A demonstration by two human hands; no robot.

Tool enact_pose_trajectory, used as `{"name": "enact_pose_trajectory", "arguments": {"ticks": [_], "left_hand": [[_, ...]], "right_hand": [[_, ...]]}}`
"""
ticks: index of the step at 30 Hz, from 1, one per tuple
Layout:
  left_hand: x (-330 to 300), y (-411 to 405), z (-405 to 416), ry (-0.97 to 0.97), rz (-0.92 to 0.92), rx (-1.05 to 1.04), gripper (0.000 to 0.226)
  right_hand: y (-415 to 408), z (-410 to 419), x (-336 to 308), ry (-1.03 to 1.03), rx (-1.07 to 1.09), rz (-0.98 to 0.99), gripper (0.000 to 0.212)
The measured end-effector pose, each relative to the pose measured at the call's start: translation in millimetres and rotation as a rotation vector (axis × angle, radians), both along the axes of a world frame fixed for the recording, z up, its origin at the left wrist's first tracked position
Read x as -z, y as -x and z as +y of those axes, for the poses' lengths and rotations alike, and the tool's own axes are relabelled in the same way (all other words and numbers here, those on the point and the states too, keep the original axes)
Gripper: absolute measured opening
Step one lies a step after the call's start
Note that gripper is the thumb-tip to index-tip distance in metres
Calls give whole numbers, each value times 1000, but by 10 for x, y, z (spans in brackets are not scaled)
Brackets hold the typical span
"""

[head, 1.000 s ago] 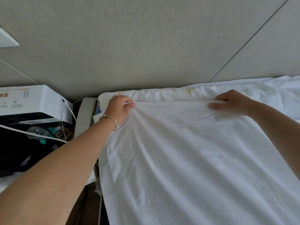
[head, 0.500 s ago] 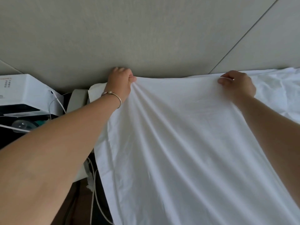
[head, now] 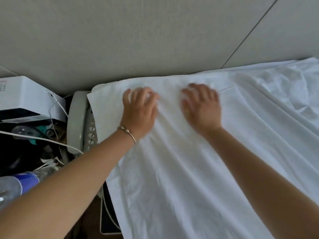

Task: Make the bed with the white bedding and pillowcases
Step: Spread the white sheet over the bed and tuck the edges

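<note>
white creased cotton sheet point(head: 181, 178) lies under our left hand point(head: 139, 112) and right hand point(head: 202, 107), fingers spread flat; grey phone point(head: 81, 121) keys read 1, 4, 7.

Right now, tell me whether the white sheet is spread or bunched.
Spread: the white sheet lies flat, lightly creased, under the left hand and right hand.

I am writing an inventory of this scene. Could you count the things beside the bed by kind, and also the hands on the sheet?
Hands on the white sheet: 2, left hand and right hand
Telephone: 1
White box: 1
Plastic bottle: 1
Total: 5
</note>
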State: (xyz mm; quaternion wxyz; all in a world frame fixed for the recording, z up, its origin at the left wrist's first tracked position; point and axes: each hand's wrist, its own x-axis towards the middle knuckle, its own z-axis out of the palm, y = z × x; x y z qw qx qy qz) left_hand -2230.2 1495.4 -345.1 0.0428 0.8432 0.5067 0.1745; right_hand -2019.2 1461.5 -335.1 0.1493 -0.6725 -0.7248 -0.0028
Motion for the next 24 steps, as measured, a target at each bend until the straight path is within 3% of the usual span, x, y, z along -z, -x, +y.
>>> {"name": "enact_pose_trajectory", "arguments": {"ticks": [2, 4, 8, 12, 14, 16, 18, 19, 21, 24], "left_hand": [[68, 71, -147, 405, 147, -114, 51], [122, 206, -85, 638, 157, -312, 74], [79, 326, 143, 727, 131, -478, 94], [-82, 349, 349, 777, 121, -628, 83], [-166, 315, 228, 553, 238, -484, 71], [-175, 195, -158, 348, 200, -63, 60], [-101, 153, -664, 322, 204, 316, 58], [-65, 195, -839, 398, 252, 357, 59], [38, 333, -986, 597, 324, 132, 63], [5, 411, -956, 802, 293, -258, 63]], "right_hand": [[220, -119, 75, 277, -181, -56, 52], [212, -98, 170, 420, -99, -119, 57], [182, -3, 197, 464, 312, -64, 60], [388, -101, 127, 486, 520, 81, 57], [456, -271, 92, 482, 473, 102, 56], [491, -541, 82, 456, 385, 103, 54], [520, -891, 72, 419, 327, 102, 54], [536, -1080, 55, 411, 320, 101, 55], [568, -1492, 17, 444, 335, 89, 55], [628, -2203, -35, 506, 420, 63, 52]]}}
